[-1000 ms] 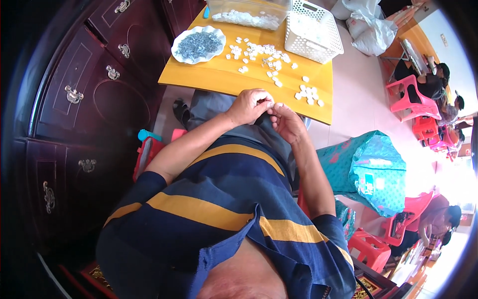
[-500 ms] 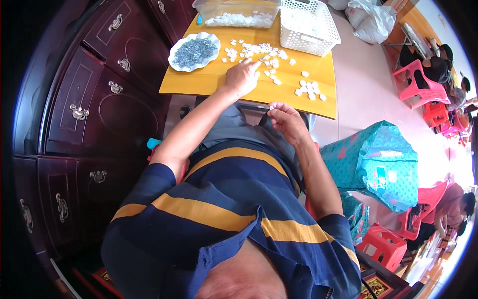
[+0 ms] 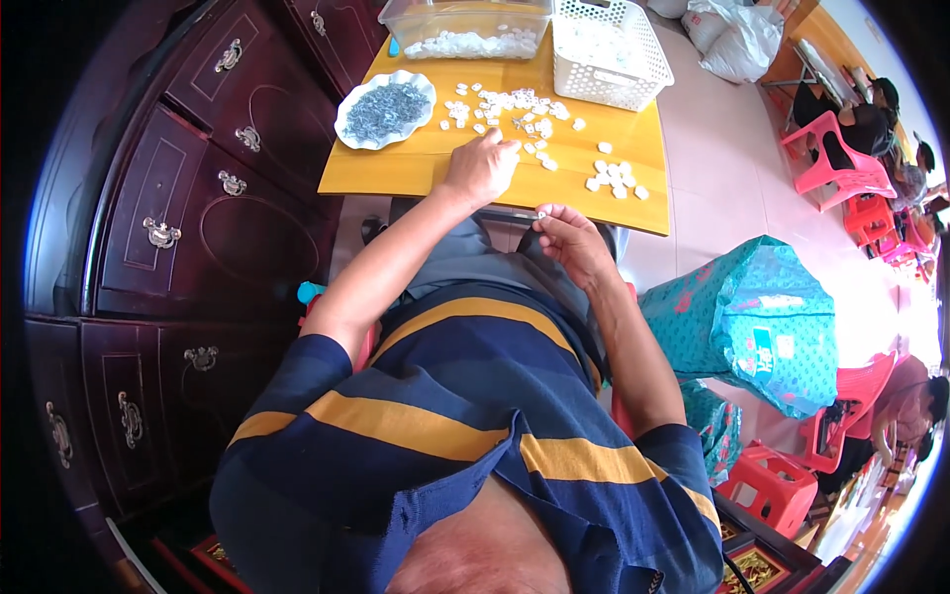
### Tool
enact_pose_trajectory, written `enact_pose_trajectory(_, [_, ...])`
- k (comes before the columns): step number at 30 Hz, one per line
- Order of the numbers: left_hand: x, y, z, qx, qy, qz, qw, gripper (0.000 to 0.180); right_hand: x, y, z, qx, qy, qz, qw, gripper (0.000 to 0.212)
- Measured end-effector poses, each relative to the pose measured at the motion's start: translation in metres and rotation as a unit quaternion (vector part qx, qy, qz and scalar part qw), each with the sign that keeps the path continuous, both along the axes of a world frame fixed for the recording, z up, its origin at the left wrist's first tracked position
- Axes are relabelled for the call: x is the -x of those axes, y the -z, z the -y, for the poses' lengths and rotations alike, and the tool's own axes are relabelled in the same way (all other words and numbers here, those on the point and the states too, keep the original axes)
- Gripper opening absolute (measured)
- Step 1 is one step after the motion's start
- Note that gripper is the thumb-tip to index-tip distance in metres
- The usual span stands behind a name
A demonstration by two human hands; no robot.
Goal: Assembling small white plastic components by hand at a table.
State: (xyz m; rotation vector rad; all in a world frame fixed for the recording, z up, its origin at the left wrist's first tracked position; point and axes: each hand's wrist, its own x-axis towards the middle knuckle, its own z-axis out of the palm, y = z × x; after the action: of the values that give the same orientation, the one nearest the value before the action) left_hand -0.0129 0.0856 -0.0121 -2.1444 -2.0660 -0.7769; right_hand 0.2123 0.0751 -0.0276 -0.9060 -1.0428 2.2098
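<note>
Over the near edge of the yellow table, my left hand (image 3: 482,168) is closed with its fingers curled; what they pinch, if anything, is too small to make out. Just beyond its fingertips lie scattered small white plastic pieces (image 3: 515,100), with a few dark metal bits (image 3: 519,123) among them. My right hand (image 3: 576,245) hovers above my lap, just off the table edge, its thumb and forefinger pinching one small white plastic piece (image 3: 540,215). A scalloped white dish (image 3: 429,87) at the table's left holds a heap of small grey metal parts (image 3: 386,111).
A separate cluster of white pieces (image 3: 616,179) lies at the table's right. At the back stand a clear plastic bin (image 3: 465,20) and a perforated white basket (image 3: 618,89). Dark drawers (image 3: 198,198) flank my left; a large teal bag (image 3: 747,317) and red stools (image 3: 772,485) are to my right.
My left hand has drawn back slightly toward me from the dark metal bits among the white pieces. My right hand keeps its pinch on the white plastic piece.
</note>
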Motion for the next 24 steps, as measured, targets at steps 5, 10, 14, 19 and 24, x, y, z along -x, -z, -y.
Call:
enact_pose_trajectory(5, [-0.006,0.0,0.031,-0.075,0.055,0.03,0.995,0.019,0.001,-0.001,0.001,-0.003,0.035,0.009,0.999,0.007])
enact_pose_trajectory(10, [-0.014,-0.009,0.058,-0.086,0.076,0.02,0.993,0.024,0.001,-0.001,0.001,-0.013,0.037,0.022,0.999,0.006])
enact_pose_trajectory(14, [-0.013,-0.005,0.063,-0.114,0.12,0.026,0.986,0.016,0.001,-0.002,0.002,-0.014,0.046,0.026,0.998,0.006])
enact_pose_trajectory(19, [-0.017,0.004,0.061,-0.163,0.146,-0.005,0.976,0.01,0.001,-0.001,0.003,-0.026,0.061,0.023,0.998,0.006])
enact_pose_trajectory(24, [-0.018,0.002,0.06,-0.164,0.135,0.003,0.977,0.008,0.003,-0.005,0.007,-0.035,0.071,0.017,0.997,0.007])
